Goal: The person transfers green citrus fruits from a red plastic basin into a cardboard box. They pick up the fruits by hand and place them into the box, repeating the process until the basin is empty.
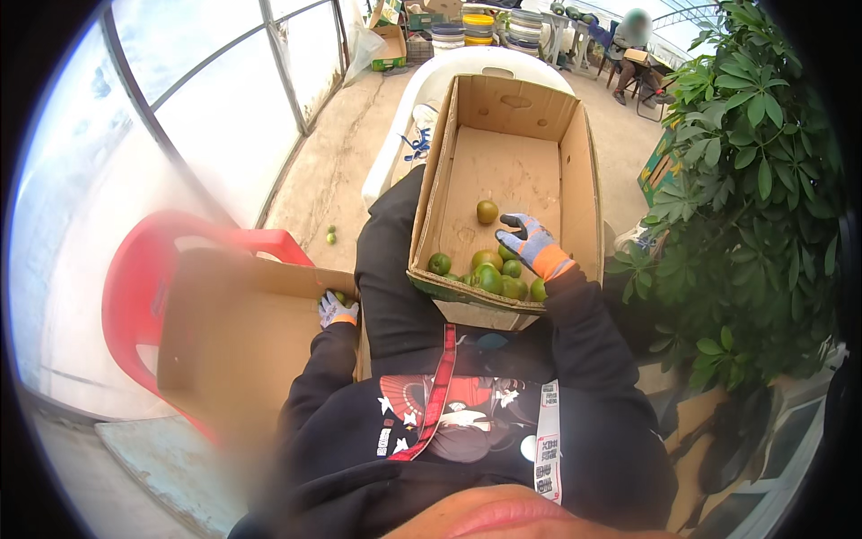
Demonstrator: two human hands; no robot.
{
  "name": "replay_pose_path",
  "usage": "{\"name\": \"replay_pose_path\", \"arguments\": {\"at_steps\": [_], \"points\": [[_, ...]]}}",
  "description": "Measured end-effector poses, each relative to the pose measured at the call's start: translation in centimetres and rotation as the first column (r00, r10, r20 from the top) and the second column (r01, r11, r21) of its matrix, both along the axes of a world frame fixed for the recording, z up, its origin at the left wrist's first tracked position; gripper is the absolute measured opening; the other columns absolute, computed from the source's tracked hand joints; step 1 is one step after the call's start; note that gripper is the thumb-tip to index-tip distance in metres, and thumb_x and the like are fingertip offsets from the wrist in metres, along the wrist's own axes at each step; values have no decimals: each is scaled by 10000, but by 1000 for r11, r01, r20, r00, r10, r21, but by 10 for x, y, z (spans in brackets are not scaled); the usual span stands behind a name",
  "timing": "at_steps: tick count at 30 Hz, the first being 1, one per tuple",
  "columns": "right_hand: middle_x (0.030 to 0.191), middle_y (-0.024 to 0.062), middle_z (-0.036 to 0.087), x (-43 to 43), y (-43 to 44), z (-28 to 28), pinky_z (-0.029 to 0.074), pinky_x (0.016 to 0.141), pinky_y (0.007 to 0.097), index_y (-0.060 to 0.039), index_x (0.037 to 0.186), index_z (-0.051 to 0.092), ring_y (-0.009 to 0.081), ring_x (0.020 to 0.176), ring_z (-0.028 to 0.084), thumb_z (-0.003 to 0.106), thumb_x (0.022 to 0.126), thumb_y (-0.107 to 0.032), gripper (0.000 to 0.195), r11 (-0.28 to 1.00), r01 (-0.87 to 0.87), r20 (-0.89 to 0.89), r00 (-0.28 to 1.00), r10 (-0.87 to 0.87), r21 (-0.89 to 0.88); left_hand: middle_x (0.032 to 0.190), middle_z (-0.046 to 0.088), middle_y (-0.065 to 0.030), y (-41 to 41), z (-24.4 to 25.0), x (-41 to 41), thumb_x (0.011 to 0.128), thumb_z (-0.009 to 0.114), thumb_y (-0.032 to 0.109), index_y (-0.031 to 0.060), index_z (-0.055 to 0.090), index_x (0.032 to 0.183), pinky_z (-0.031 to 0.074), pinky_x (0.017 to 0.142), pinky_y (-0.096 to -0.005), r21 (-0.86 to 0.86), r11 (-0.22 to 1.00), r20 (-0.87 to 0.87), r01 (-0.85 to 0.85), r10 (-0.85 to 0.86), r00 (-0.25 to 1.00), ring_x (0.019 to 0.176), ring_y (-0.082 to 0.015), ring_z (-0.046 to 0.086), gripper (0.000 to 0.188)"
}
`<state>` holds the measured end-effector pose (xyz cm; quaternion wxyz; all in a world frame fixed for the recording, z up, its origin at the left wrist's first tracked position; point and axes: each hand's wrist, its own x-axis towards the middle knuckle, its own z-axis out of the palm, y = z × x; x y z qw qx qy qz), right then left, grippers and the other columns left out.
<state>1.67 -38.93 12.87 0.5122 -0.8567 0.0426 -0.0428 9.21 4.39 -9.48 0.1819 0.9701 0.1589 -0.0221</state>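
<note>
My right hand (528,244), in a grey and orange work glove with dark fingertips, is over a cardboard box (580,188) in front of me. Its thumb and fingers are apart with nothing between them. Just left of the fingertips a brownish-green tomato (487,211) lies alone on the box floor. Several green tomatoes (486,277) are gathered at the box's near end, partly below my right wrist. My left hand (335,311), gloved alike, reaches into a second cardboard box (269,323) at my left and touches green fruit (341,296). Its fingers partly hide that fruit, so its grip is unclear.
The left box rests on a red plastic chair (135,290). A white tub (397,145) stands under the front box. Two small green fruits (330,238) lie on the floor. A leafy plant (747,168) crowds the right. Stacked buckets (478,28) and a seated person (633,57) are farther back.
</note>
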Motion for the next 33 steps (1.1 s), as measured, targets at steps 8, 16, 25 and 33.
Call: {"name": "replay_pose_path", "arguments": {"at_steps": [8, 16, 25, 33], "points": [[1220, 177, 606, 8, -8, -15, 472, 942, 368, -53, 1237, 567, 302, 1107, 594, 698, 846, -354, 511, 994, -33, 76, 996, 41, -103, 1426, 382, -199, -11, 23, -25, 742, 727, 402, 185, 336, 1443, 409, 1035, -455, 55, 994, 13, 99, -100, 995, 1278, -384, 445, 831], [1221, 166, 609, 11, -9, -20, 463, 957, 374, -55, 1237, 566, 307, 1133, 580, 691, 851, -355, 505, 994, -32, 81, 996, 41, -107, 1265, 533, -187, -13, 31, -27, 736, 753, 336, 156, 457, 1300, 468, 932, -474, 7, 998, 29, 67, -67, 997, 1139, -356, 568, 662], [1216, 147, 614, 8, -2, -11, 476, 944, 358, -46, 1254, 558, 263, 1111, 595, 682, 874, -308, 478, 995, -94, 124, 988, 92, 14, 1108, 577, -128, -22, 73, 13, 758, 771, 36, -5, 452, 1217, 515, 819, -313, -828, 480, 528, 289, 497, 688, 978, -204, 607, 561], [1261, 91, 556, -20, 20, 36, 551, 745, 325, -105, 1434, 366, 201, 1011, 621, 622, 930, -221, 577, 647, -463, -15, 806, 591, 605, 1264, 521, -167, -169, 250, -74, 783, 708, -11, 21, 474, 1276, 483, 939, -343, -305, 151, 868, 940, -361, 340, 1117, -261, 575, 546]]}}
